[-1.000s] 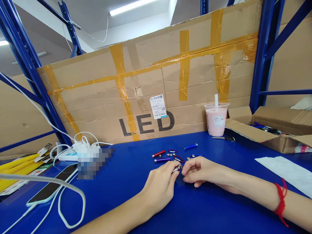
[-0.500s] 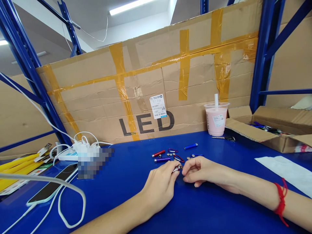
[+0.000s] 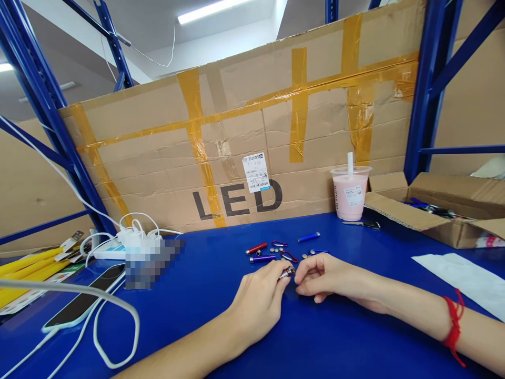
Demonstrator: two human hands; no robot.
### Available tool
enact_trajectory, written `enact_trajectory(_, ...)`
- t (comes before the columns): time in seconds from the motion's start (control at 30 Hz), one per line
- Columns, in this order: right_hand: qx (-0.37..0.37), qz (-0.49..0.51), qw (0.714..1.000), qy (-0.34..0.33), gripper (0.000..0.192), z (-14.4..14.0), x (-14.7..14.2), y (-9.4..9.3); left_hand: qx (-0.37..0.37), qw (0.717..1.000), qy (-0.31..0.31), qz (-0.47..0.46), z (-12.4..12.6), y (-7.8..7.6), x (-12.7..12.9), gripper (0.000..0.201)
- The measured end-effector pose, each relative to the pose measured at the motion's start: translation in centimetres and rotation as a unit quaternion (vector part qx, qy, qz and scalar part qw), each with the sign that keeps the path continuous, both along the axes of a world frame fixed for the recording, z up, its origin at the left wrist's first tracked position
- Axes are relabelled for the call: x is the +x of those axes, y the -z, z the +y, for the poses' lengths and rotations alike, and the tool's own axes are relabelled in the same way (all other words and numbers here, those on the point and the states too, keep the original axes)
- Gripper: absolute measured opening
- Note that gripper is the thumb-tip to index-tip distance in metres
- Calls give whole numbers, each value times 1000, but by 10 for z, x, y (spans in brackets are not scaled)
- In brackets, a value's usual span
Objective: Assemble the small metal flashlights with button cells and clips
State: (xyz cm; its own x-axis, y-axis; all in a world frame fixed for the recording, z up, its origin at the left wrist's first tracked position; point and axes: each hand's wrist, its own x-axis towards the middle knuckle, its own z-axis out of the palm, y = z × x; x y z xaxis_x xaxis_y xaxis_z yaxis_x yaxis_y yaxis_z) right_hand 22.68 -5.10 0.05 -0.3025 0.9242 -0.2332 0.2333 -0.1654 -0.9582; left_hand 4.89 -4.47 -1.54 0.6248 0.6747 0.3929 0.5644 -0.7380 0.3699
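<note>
My left hand (image 3: 258, 297) is closed, pinching a small silver metal piece (image 3: 286, 272) with reddish tints between thumb and fingers. Just to its right, my right hand (image 3: 325, 276) has its fingers curled, thumb and index close together at the piece's end. Whatever those fingertips hold, if anything, is hidden. Beyond the hands lie a red metal tube (image 3: 256, 248), a purple tube (image 3: 262, 259) and a blue tube (image 3: 309, 237). Among them are a red carabiner (image 3: 289, 257), a purple carabiner (image 3: 280, 243) and several small button cells (image 3: 276, 249).
A cup of pink drink (image 3: 350, 193) stands at the back, near an open cardboard box (image 3: 445, 231). White paper (image 3: 457, 276) lies at right. On the left are a phone (image 3: 84, 297), white cables (image 3: 136, 321) and a power strip (image 3: 110, 251). A large cardboard sheet (image 3: 236, 131) rises behind.
</note>
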Motion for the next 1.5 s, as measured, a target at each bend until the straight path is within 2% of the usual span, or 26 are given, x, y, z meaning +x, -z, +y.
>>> enact_trajectory(1.5, 3, -2, 1000, 2, 18, 1, 0, 1, 3, 1000, 6, -5, 2, 2, -1, 19)
